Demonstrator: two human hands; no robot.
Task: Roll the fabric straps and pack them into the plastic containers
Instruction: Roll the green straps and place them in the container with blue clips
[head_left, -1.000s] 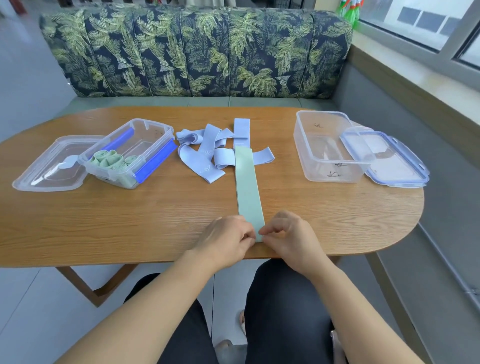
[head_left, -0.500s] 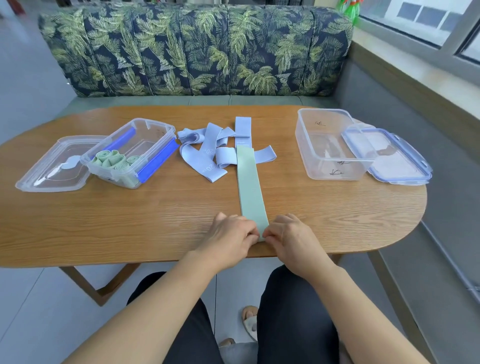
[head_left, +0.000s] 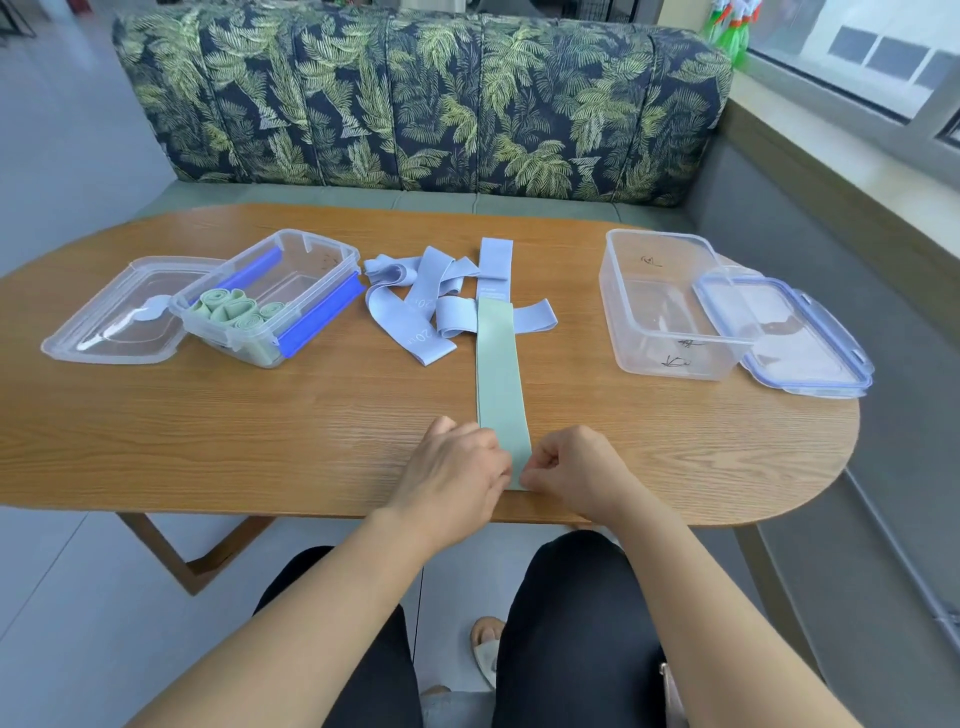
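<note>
**Both Hands Pinching the Green Strap's Near End**

Curled fingers of the left hand (head_left: 452, 467) and the right hand (head_left: 576, 467) are clamping the near end of the green strap (head_left: 498, 374) from either side. The strap is lying flat on the table (head_left: 311, 415), its far end overlapping the blue straps (head_left: 415, 312). Left of the green strap, the stocked container (head_left: 311, 291) is holding green rolls (head_left: 228, 309), with the clear lid (head_left: 114, 322) beyond it. Right of the green strap, the empty container (head_left: 665, 306) is touching the blue-rimmed lid (head_left: 784, 338).
</note>
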